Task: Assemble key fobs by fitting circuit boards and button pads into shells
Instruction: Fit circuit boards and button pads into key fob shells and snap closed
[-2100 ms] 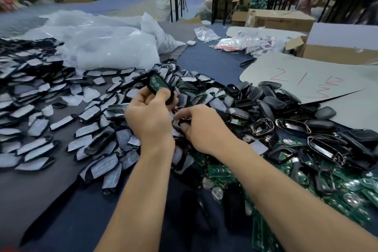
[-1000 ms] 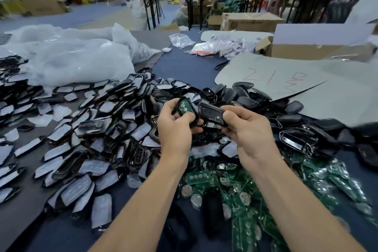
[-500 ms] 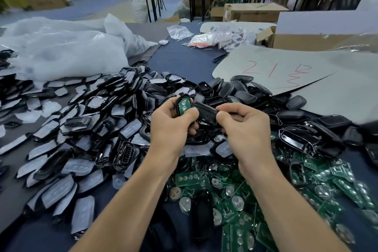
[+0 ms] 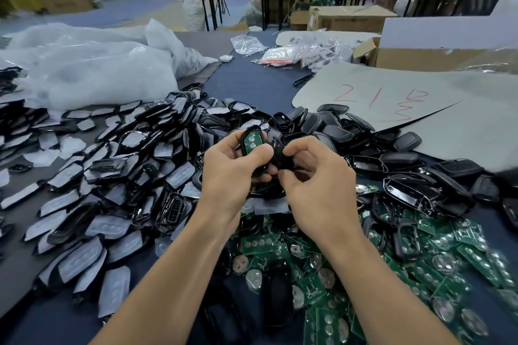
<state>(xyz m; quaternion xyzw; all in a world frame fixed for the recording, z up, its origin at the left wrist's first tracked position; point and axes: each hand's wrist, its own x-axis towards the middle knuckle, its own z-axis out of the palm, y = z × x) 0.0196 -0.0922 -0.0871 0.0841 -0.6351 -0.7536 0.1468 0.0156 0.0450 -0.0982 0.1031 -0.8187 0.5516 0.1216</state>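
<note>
Shell half w/ green circuit board (image 4: 251, 140) seated inside, raised above centre of parts heap, clamped in left hand (image 4: 232, 173) btwn thumb and curled fingers; second black shell piece (image 4: 278, 154) just beside it, touching, pinched in right hand (image 4: 318, 176) by thumb and fingertips, hand mostly closed. Below wrists, loose green boards (image 4: 420, 255) spread to right; film-covered shells (image 4: 112, 176) piled left, bare black shells (image 4: 406, 159) right, grey sheet w/ red marks (image 4: 392, 103) beyond, all on dark blue table (image 4: 252, 81).
</note>
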